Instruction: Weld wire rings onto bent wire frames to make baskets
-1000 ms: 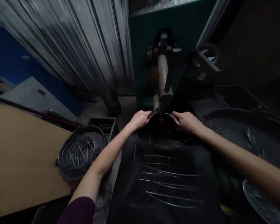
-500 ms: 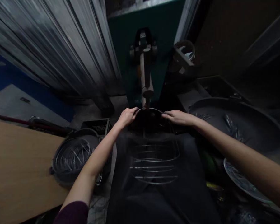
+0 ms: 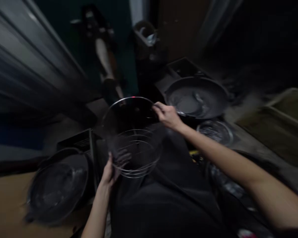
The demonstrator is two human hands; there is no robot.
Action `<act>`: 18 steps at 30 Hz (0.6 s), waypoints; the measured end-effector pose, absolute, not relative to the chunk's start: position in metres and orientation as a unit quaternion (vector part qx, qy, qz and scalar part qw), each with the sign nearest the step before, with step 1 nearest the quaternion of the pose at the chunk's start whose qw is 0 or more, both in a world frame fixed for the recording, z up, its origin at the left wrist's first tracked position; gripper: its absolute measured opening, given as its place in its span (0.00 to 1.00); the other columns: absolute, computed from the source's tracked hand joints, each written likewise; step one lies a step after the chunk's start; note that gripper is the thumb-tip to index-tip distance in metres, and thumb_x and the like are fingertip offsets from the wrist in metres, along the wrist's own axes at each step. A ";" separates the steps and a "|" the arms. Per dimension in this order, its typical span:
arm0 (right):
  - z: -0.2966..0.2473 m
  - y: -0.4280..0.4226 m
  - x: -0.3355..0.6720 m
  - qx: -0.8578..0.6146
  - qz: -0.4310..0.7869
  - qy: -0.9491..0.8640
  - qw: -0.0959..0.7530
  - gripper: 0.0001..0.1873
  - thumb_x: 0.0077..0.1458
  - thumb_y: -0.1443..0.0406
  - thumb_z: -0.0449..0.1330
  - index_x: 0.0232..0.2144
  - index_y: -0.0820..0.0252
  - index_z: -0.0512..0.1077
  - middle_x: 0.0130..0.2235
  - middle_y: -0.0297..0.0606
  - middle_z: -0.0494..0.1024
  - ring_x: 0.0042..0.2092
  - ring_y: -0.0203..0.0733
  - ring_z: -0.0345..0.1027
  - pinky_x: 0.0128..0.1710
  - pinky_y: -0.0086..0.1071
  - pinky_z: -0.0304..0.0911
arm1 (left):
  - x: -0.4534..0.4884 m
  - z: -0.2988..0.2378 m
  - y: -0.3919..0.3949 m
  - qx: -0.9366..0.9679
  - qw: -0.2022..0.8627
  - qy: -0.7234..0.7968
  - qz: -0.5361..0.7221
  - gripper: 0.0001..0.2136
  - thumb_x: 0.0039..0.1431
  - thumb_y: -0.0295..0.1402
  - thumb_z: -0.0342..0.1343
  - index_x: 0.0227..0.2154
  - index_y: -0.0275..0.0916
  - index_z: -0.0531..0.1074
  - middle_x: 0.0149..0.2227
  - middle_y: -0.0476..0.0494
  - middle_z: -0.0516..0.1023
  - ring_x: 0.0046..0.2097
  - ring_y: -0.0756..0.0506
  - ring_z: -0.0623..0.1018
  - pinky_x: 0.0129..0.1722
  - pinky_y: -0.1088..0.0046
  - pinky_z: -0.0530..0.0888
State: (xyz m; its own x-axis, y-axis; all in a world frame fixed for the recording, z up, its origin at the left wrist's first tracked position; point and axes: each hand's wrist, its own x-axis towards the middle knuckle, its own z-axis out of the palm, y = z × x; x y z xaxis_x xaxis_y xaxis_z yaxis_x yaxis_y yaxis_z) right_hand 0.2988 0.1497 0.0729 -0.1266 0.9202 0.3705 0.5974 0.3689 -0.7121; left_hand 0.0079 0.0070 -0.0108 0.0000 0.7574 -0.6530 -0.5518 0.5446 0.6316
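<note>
Between my hands is a round wire basket frame [image 3: 139,173] of thin shiny metal rings, tilted above my dark-clad lap. A small red spot glows on the far side of its large upper ring. My right hand [image 3: 167,115] is closed on that ring at the right. Lower down on the left, my left hand [image 3: 113,170] grips the smaller rings, its fingers partly seen through the wires. Just beyond the upper ring stands a green machine [image 3: 124,43] with a pale metal arm [image 3: 103,54], blurred by motion.
A wide dark basin [image 3: 211,96] with wire pieces stands at the right, a smaller bowl of wire [image 3: 215,132] nearer. At left a dark tub [image 3: 58,188] sits beside a black crate [image 3: 89,140]. Corrugated metal [image 3: 32,59] rises behind; a greenish container [image 3: 275,129] is far right.
The wire basket frame has come away from the machine's arm and been tilted. My left hand has moved from the upper ring down to the lower rings. The view has swung right.
</note>
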 end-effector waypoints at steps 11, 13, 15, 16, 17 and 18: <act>-0.058 0.085 0.527 -0.840 0.137 -0.523 0.045 0.17 0.55 0.65 0.57 0.45 0.70 0.73 0.47 0.54 0.75 0.49 0.51 0.69 0.49 0.37 0.60 | 0.032 0.021 0.081 0.057 0.522 0.531 0.664 0.23 0.66 0.43 0.41 0.16 0.38 0.53 0.09 0.57 0.52 0.16 0.55 0.59 0.31 0.79 0.72; -0.079 0.076 0.543 -0.847 0.156 -0.508 0.009 0.16 0.51 0.67 0.59 0.42 0.73 0.73 0.44 0.59 0.76 0.47 0.55 0.70 0.46 0.39 0.62 | 0.040 0.022 0.091 0.074 0.511 0.531 0.672 0.21 0.65 0.40 0.43 0.17 0.38 0.55 0.09 0.58 0.50 0.15 0.55 0.57 0.28 0.81 0.69; -0.090 0.071 0.538 -0.846 0.168 -0.506 -0.012 0.13 0.51 0.67 0.58 0.39 0.71 0.74 0.41 0.60 0.76 0.45 0.57 0.71 0.43 0.39 0.63 | 0.052 0.025 0.100 0.089 0.489 0.541 0.678 0.18 0.64 0.38 0.46 0.19 0.37 0.59 0.09 0.60 0.50 0.14 0.56 0.54 0.23 0.83 0.65; -0.092 0.069 0.533 -0.844 0.171 -0.508 -0.018 0.12 0.52 0.67 0.57 0.37 0.70 0.74 0.40 0.61 0.76 0.44 0.58 0.71 0.41 0.40 0.63 | 0.058 0.027 0.105 0.091 0.474 0.550 0.682 0.16 0.63 0.38 0.48 0.21 0.37 0.61 0.09 0.60 0.51 0.13 0.57 0.54 0.20 0.83 0.62; -0.093 0.067 0.527 -0.842 0.173 -0.511 -0.022 0.11 0.53 0.66 0.55 0.36 0.69 0.73 0.39 0.63 0.76 0.43 0.59 0.72 0.40 0.41 0.63 | 0.063 0.029 0.110 0.092 0.462 0.556 0.685 0.14 0.61 0.38 0.50 0.23 0.36 0.62 0.10 0.60 0.53 0.13 0.57 0.53 0.18 0.84 0.59; -0.094 0.065 0.524 -0.841 0.174 -0.512 -0.026 0.12 0.54 0.66 0.53 0.34 0.67 0.73 0.36 0.65 0.76 0.41 0.61 0.72 0.38 0.43 0.63 | 0.067 0.029 0.115 0.091 0.453 0.560 0.688 0.13 0.60 0.39 0.52 0.24 0.36 0.64 0.11 0.60 0.55 0.13 0.58 0.53 0.16 0.84 0.55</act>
